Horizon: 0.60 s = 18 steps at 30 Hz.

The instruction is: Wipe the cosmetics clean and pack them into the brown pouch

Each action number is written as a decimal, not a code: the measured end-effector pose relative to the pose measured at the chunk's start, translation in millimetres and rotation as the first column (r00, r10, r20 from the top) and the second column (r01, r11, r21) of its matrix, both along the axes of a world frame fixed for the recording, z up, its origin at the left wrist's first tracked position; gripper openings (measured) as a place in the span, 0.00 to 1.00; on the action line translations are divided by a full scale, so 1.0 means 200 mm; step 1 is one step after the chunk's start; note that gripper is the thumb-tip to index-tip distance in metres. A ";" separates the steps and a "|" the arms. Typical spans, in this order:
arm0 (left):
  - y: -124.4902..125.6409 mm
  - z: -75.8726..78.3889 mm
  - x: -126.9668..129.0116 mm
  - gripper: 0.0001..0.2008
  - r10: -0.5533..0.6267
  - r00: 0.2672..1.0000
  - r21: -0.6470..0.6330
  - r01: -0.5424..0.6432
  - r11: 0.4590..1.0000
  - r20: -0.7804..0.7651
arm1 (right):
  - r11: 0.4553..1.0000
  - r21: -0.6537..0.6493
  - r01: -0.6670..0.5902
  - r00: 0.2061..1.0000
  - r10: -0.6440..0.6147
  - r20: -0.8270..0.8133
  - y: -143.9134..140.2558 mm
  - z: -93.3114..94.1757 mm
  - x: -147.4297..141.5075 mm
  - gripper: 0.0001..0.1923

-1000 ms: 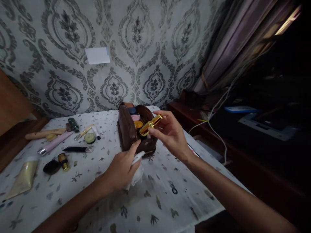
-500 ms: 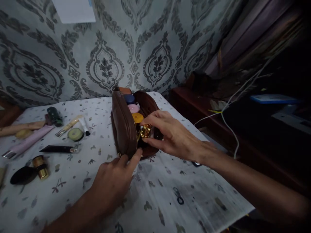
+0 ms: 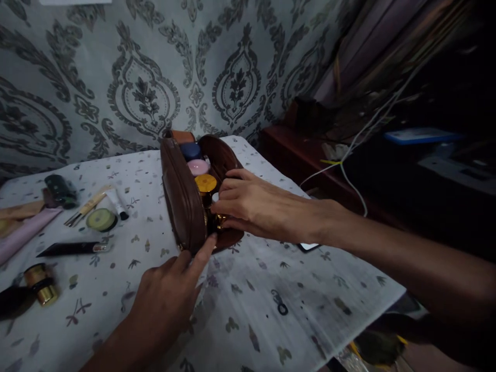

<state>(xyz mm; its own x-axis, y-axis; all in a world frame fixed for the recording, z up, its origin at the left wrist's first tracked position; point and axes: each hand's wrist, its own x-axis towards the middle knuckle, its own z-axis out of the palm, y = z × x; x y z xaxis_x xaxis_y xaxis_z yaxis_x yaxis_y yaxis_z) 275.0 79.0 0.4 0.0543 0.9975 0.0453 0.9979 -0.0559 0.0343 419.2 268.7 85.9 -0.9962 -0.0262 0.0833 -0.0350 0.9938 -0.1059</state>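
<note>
In the head view, a brown pouch (image 3: 186, 199) is seen standing open on a table covered by a cloth (image 3: 271, 289) with little leaf prints. The pouch's long side runs away from the person, toward the patterned wall (image 3: 135, 77). The right hand (image 3: 251, 206) is laid over the near end of the open mouth, just to the right of the pouch, and its fingertips are pushed down inside. A small gold tube (image 3: 219, 221) is seen under those fingertips, low in the near end of the pouch; the fingers are curled on it, but whether it is gripped or only pressed cannot be told. The left hand (image 3: 166, 297) is placed in front of the pouch, nearer to the person, and its pointing finger is stretched out to touch the near bottom corner, while the other fingers are loosely bent and nothing is held. Farther back inside the pouch, a yellow lid (image 3: 205, 183), a pink lid (image 3: 198, 167) and a blue lid (image 3: 189, 150) are lined up along the long side. Well apart on the left, a black tube (image 3: 73, 248), a green round tin (image 3: 101, 220) and a gold cap (image 3: 41, 284) are spread on the cloth.
</note>
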 end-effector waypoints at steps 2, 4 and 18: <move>0.00 -0.01 0.00 0.41 -0.010 1.000 0.025 0.009 1.000 0.015 | 1.000 0.006 -0.010 0.999 0.010 0.035 0.00 0.00 -0.01 0.07; -0.01 -0.01 0.00 0.40 -0.020 0.999 0.052 0.018 0.998 0.030 | 1.000 -0.009 -0.028 0.999 0.028 0.037 0.01 0.01 -0.02 0.07; -0.03 -0.03 -0.01 0.41 -0.018 0.998 0.062 0.014 0.998 0.062 | 0.989 -0.123 0.085 0.994 -0.076 0.080 -0.01 0.07 -0.06 0.03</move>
<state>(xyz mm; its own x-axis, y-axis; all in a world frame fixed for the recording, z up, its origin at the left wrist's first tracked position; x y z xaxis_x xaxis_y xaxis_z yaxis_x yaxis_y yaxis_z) 272.7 73.0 -6.5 0.0651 0.9917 0.1107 0.9929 -0.0755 0.0921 406.5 267.3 100.4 -0.9982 0.0604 0.0063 0.0573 0.9716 -0.2295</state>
